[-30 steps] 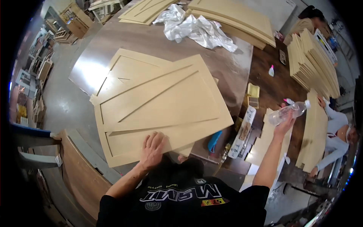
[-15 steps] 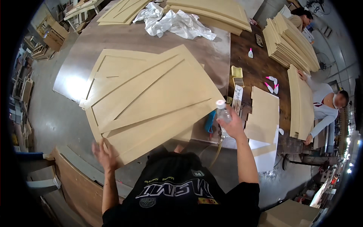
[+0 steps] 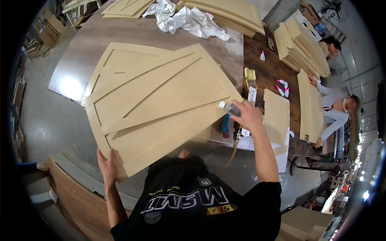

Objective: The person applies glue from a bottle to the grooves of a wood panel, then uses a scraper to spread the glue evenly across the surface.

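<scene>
A large pale-wood panel (image 3: 161, 140) with raised frame strips and slanting grooves lies before me, its near edge reaching past the table toward my body. Another similar panel (image 3: 120, 64) shows partly from under it on the far left. At the near left corner, my left hand (image 3: 107, 165) is closed on the panel's edge, thumb on top. My right hand (image 3: 250, 116) is wrapped round a clear plastic bottle (image 3: 231, 109) with a white cap. The bottle is tilted, cap pointing left, over the panel's right corner. Its contents cannot be made out.
Crumpled white plastic sheeting (image 3: 185, 22) and more panels (image 3: 225, 14) lie at the table's far side. To the right are small pink-tipped bottles (image 3: 281, 89), a yellow tray (image 3: 249, 73), a flat board (image 3: 276, 116) and stacked panels (image 3: 309, 108) with a co-worker's hands (image 3: 317, 142) on them.
The bottle has gone from upright to tilted leftward over the panel, my right hand turning with it. My left hand has closed in on the panel's near left edge.
</scene>
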{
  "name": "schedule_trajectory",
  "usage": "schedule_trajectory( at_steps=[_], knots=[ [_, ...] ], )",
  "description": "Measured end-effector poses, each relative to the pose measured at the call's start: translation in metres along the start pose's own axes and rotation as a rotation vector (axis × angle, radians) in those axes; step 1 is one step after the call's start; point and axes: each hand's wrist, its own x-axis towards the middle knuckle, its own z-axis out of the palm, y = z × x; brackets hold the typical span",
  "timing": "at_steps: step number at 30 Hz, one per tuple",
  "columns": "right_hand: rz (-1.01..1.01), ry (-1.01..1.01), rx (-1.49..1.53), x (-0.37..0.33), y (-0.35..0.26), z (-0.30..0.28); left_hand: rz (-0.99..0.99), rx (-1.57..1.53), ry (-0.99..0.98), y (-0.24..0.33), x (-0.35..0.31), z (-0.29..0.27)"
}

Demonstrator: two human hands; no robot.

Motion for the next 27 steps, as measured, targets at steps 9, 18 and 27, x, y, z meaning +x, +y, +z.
schedule_trajectory(
  at_steps=[9, 18, 27],
  knots=[
    [-0.207, 0.139, -0.31, 0.025, -0.024, -0.033, -0.006, -0.116, -0.037, 0.023, -0.002, -0.017],
    [-0.314, 0.169, -0.382, 0.038, -0.042, -0.042, 0.033, -0.192, -0.056, 0.029, 0.001, -0.026],
    [-0.298, 0.102, -0.528, 0.036, -0.055, -0.044, 0.118, -0.224, -0.049, 0.053, 0.002, -0.028]
  ],
)
